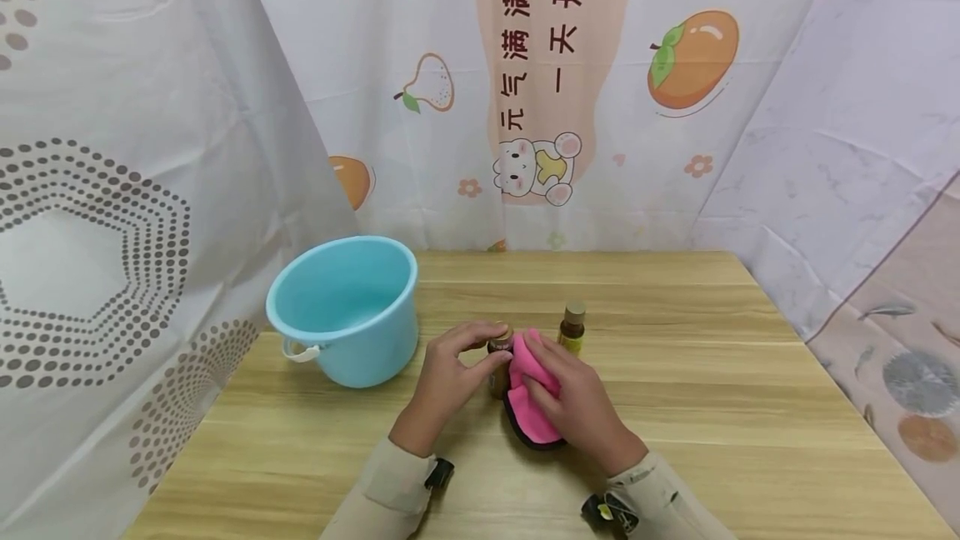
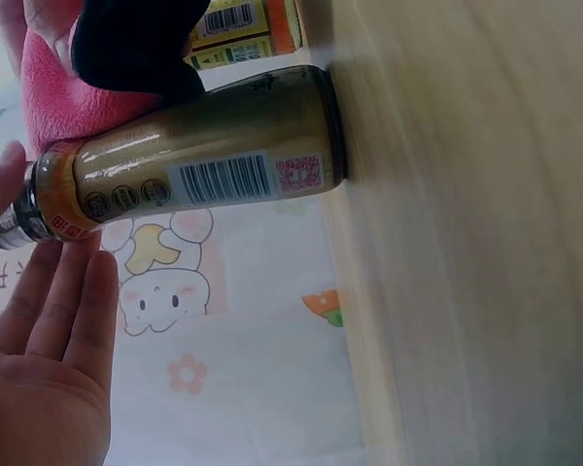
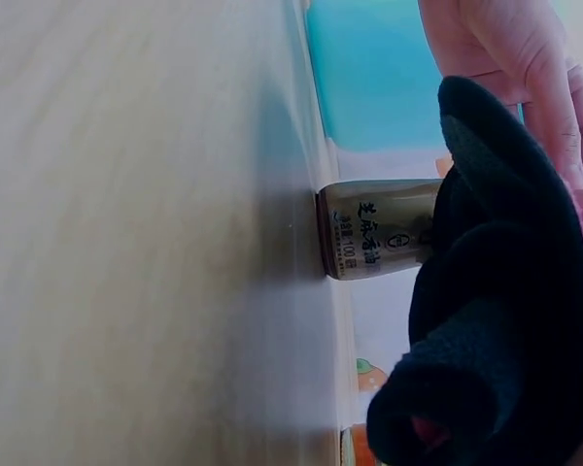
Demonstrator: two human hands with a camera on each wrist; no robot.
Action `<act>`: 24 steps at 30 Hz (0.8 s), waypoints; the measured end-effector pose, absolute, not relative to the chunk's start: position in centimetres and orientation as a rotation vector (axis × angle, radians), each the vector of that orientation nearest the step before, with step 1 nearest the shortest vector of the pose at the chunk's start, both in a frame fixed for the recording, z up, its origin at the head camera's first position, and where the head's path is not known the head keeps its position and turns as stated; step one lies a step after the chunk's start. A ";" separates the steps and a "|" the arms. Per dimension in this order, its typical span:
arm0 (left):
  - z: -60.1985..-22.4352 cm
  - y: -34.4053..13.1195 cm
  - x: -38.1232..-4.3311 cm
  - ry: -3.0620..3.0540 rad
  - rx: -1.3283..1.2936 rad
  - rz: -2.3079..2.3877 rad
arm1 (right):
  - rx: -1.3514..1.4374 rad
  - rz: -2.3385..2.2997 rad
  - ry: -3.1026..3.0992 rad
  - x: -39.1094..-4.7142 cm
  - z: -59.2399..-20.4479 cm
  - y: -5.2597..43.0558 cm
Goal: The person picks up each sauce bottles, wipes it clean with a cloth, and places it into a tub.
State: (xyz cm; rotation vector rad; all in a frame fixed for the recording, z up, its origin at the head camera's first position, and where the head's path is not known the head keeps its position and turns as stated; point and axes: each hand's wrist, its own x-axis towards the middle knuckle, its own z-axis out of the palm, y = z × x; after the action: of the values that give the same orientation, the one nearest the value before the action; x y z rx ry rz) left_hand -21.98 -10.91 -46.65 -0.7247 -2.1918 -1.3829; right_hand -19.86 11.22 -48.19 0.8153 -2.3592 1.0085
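A small sesame oil bottle (image 1: pixel 497 383) stands upright on the table. In the left wrist view the bottle (image 2: pixel 214 160) shows a barcode and an orange neck label. My left hand (image 1: pixel 447 377) pinches it at the cap and neck between thumb and forefinger, the other fingers spread out. A pink cloth (image 1: pixel 531 419) with a black border is bunched in my right hand (image 1: pixel 576 402), which presses it against the bottle's side. The cloth's dark part (image 3: pixel 510 282) covers much of the bottle in the right wrist view and hides the right fingers there.
Just behind the right hand stands a second dark bottle (image 1: pixel 573 330) with a yellow label and a brownish cap. A light blue bucket (image 1: pixel 371 348) with a white handle grip is at the left back of the wooden table (image 1: pixel 720 407). Printed curtains (image 1: pixel 420 15) hang behind.
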 end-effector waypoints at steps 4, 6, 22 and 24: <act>-46.8 -10.9 -21.9 -2.188 -0.697 -1.404 | 0.804 0.983 -2.402 -19.8 -48.2 11.3; -46.8 -10.9 -21.9 -2.185 -0.694 -1.408 | 0.801 0.972 -2.424 -19.9 -48.3 11.3; -46.8 -10.8 -21.7 -2.196 -0.694 -1.408 | 0.759 0.870 -2.633 -19.8 -48.8 11.1; -46.8 -10.8 -21.8 -2.199 -0.695 -1.406 | 0.762 0.866 -2.630 -19.8 -48.8 11.1</act>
State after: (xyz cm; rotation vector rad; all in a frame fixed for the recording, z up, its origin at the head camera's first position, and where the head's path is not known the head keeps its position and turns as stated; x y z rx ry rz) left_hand -21.76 -10.83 -46.79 -0.6952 -2.1992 -1.4064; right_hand -19.84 11.14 -48.84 0.7619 -2.6296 0.8662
